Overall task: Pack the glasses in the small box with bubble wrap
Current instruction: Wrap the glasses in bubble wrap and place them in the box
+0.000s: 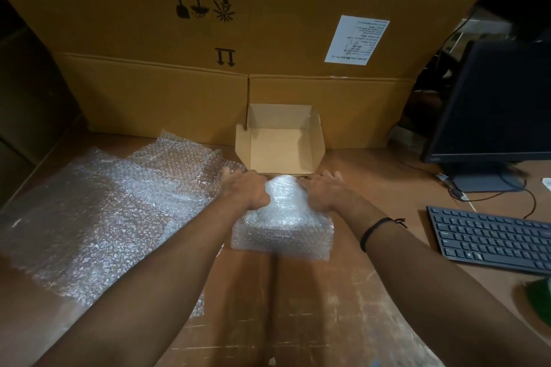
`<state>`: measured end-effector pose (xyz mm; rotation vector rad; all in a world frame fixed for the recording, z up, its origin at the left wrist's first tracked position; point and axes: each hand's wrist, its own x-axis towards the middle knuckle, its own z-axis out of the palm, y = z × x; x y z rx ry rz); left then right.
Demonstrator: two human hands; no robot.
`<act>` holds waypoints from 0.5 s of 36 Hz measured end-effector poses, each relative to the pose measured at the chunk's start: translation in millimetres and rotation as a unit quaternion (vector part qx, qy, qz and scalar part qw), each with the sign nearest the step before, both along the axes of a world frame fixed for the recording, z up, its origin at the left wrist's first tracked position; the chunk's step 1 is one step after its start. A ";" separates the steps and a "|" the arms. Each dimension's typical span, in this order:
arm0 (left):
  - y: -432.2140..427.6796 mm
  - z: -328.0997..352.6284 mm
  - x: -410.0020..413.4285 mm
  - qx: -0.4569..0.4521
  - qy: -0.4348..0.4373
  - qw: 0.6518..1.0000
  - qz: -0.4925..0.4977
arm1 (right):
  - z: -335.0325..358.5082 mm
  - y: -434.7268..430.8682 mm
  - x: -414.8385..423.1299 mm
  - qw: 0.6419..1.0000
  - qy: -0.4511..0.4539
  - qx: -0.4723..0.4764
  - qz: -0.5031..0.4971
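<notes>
Big stacked cartons (208,39) wall off the 12 o'clock side of the brown table (328,307). Loose bubble wrap (104,202) spreads out at 9 o'clock. A monitor (492,98) stands at 3 and a keyboard (492,238) lies at 4. The small box (316,140) sits open at centre. Just at its 6 o'clock lies the wrapped bundle (283,226), its contents hidden. The left hand (244,191) and right hand (323,192) clasp its far end from either side, thumbs curled onto the wrap.

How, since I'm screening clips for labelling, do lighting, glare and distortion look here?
Head view: dim, warm light; glare whitens the clear bubble-wrap bundle held between left hand and right hand; forearm shadows darken the scuffed brown table; wide-angle distortion bows the large cardboard cartons behind; the green object at the right edge is blurred.
</notes>
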<state>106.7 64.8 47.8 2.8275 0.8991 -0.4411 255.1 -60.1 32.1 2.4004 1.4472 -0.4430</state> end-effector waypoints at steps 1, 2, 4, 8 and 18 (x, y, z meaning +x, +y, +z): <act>-0.1 1.3 0.4 0.002 0.003 1.000 -0.001 | -0.4 1.1 0.5 1.000 0.004 0.000 -0.002; -0.3 2.2 0.4 0.004 0.004 1.000 -0.002 | -0.4 1.4 0.5 1.000 0.008 0.000 -0.004; -0.7 2.5 0.1 0.007 0.005 1.000 -0.004 | -0.9 0.3 -1.0 1.000 0.008 0.003 -0.004; -4.2 1.0 -1.8 0.005 0.000 1.000 0.001 | -4.8 -4.2 -7.7 1.000 -0.020 0.017 0.005; -12.5 -11.9 -9.7 0.083 -0.181 0.978 -0.061 | -10.8 -21.7 -21.9 0.980 -0.112 0.154 0.049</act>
